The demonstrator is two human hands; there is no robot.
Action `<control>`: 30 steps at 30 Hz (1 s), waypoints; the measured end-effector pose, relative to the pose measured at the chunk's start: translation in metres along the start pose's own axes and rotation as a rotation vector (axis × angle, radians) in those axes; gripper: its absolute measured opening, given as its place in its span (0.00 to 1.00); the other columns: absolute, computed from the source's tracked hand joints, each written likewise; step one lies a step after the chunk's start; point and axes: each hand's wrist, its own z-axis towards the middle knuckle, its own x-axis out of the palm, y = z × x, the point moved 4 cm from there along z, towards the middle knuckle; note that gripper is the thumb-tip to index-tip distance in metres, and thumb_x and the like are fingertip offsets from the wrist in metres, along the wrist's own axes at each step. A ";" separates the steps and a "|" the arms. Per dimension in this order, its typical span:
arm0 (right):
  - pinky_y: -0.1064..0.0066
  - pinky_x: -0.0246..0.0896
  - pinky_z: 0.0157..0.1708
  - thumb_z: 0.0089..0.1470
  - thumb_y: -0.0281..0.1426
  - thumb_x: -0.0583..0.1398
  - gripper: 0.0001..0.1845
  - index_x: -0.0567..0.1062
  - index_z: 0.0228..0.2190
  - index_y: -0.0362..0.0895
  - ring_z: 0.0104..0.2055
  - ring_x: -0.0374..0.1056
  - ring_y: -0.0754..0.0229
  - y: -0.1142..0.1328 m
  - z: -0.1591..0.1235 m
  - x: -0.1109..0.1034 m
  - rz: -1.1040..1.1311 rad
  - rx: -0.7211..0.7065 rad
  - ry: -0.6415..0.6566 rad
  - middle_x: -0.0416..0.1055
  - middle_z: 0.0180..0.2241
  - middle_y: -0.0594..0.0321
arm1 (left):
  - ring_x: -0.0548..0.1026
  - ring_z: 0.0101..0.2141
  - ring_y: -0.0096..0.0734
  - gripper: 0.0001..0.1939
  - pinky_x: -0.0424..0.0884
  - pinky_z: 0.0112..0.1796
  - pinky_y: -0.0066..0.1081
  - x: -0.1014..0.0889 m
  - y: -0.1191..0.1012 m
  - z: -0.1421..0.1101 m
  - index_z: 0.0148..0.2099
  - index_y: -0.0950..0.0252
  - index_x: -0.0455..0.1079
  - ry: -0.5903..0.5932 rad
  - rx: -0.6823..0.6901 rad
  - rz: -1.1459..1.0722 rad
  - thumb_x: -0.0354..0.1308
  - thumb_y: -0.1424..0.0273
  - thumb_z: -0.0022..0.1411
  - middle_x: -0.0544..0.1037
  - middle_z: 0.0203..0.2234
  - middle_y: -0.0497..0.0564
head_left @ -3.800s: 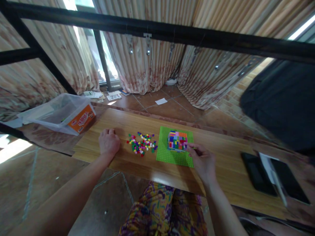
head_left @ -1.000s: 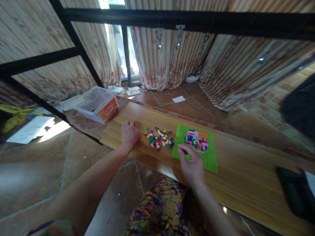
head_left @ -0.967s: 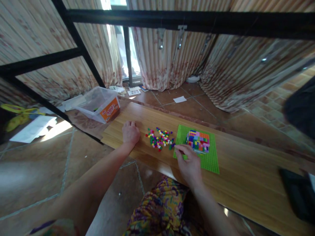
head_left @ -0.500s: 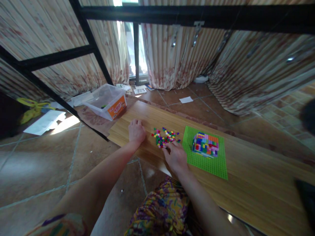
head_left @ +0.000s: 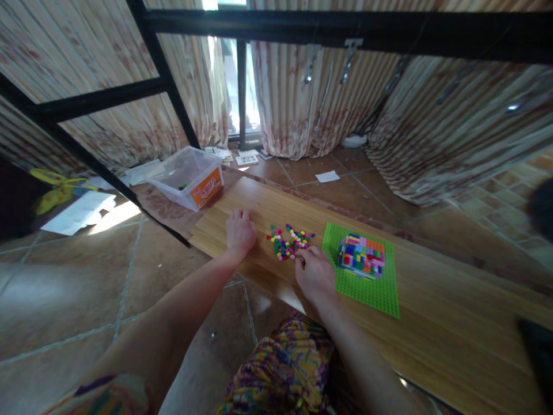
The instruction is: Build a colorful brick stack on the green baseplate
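A loose pile of small, many-coloured building bricks (head_left: 287,245) lies on the wooden tabletop. My right hand (head_left: 315,274) is at the pile's near right edge, thumb and fingers pinched together. Whatever sits between those fingertips is hidden. To the right, a green studded baseplate (head_left: 367,297) carries a rectangular block of mixed-colour bricks (head_left: 363,255), its top a patchwork of red, blue, orange, pink and purple. Left of the pile, my left hand (head_left: 241,231) rests on the table with its fingers curled in, apart from the bricks and seemingly holding nothing.
A clear plastic bin (head_left: 185,176) with an orange label stands beyond the table's left end. A dark flat object (head_left: 536,351) lies at the right edge. Black metal bars (head_left: 276,26) cross in front of striped curtains. Papers (head_left: 327,176) lie on the tiled floor.
My right hand has gone from the brick block leftward to the loose pile, then drawn back slightly right. My left hand stays on the table. The view has turned left.
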 end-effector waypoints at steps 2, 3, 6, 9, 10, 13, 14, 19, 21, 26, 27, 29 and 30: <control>0.63 0.59 0.39 0.58 0.29 0.58 0.09 0.79 0.31 0.48 0.39 0.65 0.52 0.004 0.001 0.002 -0.007 -0.014 0.020 0.73 0.34 0.56 | 0.70 0.51 0.48 0.16 0.66 0.49 0.43 0.000 0.000 0.000 0.48 0.68 0.72 -0.002 0.000 0.009 0.46 0.75 0.64 0.74 0.46 0.62; 0.63 0.59 0.40 0.58 0.30 0.58 0.09 0.79 0.31 0.48 0.40 0.64 0.51 0.006 0.002 0.004 -0.011 -0.014 0.032 0.73 0.35 0.55 | 0.70 0.50 0.48 0.16 0.67 0.49 0.43 0.000 0.000 0.000 0.48 0.68 0.72 -0.003 0.000 0.013 0.46 0.75 0.64 0.74 0.46 0.62; 0.63 0.59 0.41 0.59 0.28 0.59 0.10 0.79 0.29 0.48 0.40 0.64 0.52 0.011 0.004 0.008 0.000 -0.010 0.047 0.72 0.34 0.55 | 0.71 0.49 0.47 0.16 0.67 0.48 0.42 -0.001 0.000 0.001 0.48 0.68 0.73 -0.004 0.002 0.010 0.46 0.75 0.64 0.74 0.46 0.62; 0.64 0.60 0.41 0.60 0.27 0.58 0.11 0.79 0.28 0.48 0.39 0.65 0.54 0.014 0.004 0.003 0.051 -0.026 0.030 0.73 0.33 0.57 | 0.70 0.50 0.48 0.16 0.67 0.48 0.43 0.000 0.001 0.001 0.48 0.68 0.73 -0.006 0.008 0.012 0.46 0.75 0.63 0.74 0.46 0.63; 0.65 0.60 0.41 0.60 0.27 0.57 0.11 0.79 0.29 0.47 0.39 0.66 0.54 0.014 0.003 -0.001 0.084 -0.027 0.015 0.73 0.33 0.58 | 0.70 0.50 0.48 0.17 0.67 0.48 0.43 0.000 0.001 0.002 0.48 0.69 0.73 -0.008 0.011 0.018 0.47 0.75 0.63 0.74 0.46 0.63; 0.67 0.62 0.40 0.62 0.29 0.56 0.11 0.79 0.33 0.46 0.38 0.68 0.57 0.009 -0.004 -0.022 0.240 0.006 -0.040 0.75 0.34 0.59 | 0.71 0.49 0.48 0.17 0.68 0.47 0.42 0.000 0.002 0.003 0.48 0.70 0.73 -0.023 0.022 0.042 0.46 0.75 0.63 0.75 0.45 0.62; 0.67 0.63 0.40 0.62 0.29 0.56 0.11 0.79 0.34 0.46 0.37 0.69 0.58 0.005 -0.008 -0.031 0.292 0.027 -0.064 0.75 0.34 0.59 | 0.71 0.49 0.48 0.17 0.68 0.47 0.42 0.000 0.002 0.003 0.48 0.70 0.73 -0.028 0.025 0.049 0.46 0.74 0.63 0.75 0.45 0.62; 0.68 0.65 0.38 0.62 0.35 0.57 0.11 0.79 0.36 0.46 0.36 0.73 0.59 -0.039 -0.031 -0.076 0.346 0.174 -0.201 0.78 0.36 0.59 | 0.71 0.49 0.49 0.17 0.68 0.47 0.42 0.000 0.002 0.004 0.49 0.70 0.73 -0.035 0.028 0.061 0.46 0.74 0.64 0.75 0.46 0.63; 0.67 0.66 0.38 0.61 0.38 0.58 0.12 0.80 0.35 0.46 0.37 0.73 0.58 -0.062 -0.038 -0.090 0.317 0.236 -0.249 0.79 0.37 0.59 | 0.71 0.50 0.49 0.18 0.68 0.48 0.42 -0.001 0.002 0.004 0.50 0.70 0.73 -0.035 0.026 0.058 0.46 0.73 0.64 0.74 0.47 0.63; 0.65 0.65 0.38 0.59 0.41 0.59 0.14 0.80 0.35 0.46 0.34 0.73 0.57 -0.105 -0.040 -0.105 0.206 0.331 -0.294 0.79 0.36 0.59 | 0.71 0.50 0.49 0.18 0.68 0.48 0.42 -0.001 0.002 0.005 0.49 0.69 0.73 -0.034 0.021 0.059 0.46 0.73 0.63 0.74 0.46 0.63; 0.64 0.65 0.38 0.59 0.41 0.59 0.14 0.80 0.34 0.46 0.35 0.73 0.56 -0.109 -0.038 -0.106 0.204 0.320 -0.304 0.79 0.36 0.59 | 0.71 0.50 0.49 0.18 0.68 0.48 0.42 0.000 0.003 0.005 0.49 0.70 0.73 -0.036 0.023 0.063 0.46 0.73 0.63 0.74 0.46 0.63; 0.62 0.65 0.42 0.58 0.41 0.60 0.13 0.80 0.32 0.46 0.38 0.72 0.55 -0.113 -0.033 -0.105 0.208 0.283 -0.341 0.78 0.36 0.59 | 0.71 0.50 0.49 0.18 0.68 0.48 0.42 0.000 0.003 0.005 0.49 0.70 0.73 -0.038 0.027 0.069 0.46 0.73 0.64 0.74 0.46 0.63; 0.60 0.64 0.44 0.58 0.41 0.60 0.13 0.80 0.32 0.47 0.41 0.71 0.54 -0.114 -0.030 -0.104 0.210 0.267 -0.364 0.77 0.36 0.59 | 0.71 0.49 0.49 0.18 0.68 0.47 0.42 0.000 0.003 0.005 0.49 0.70 0.73 -0.038 0.027 0.070 0.46 0.73 0.64 0.75 0.46 0.63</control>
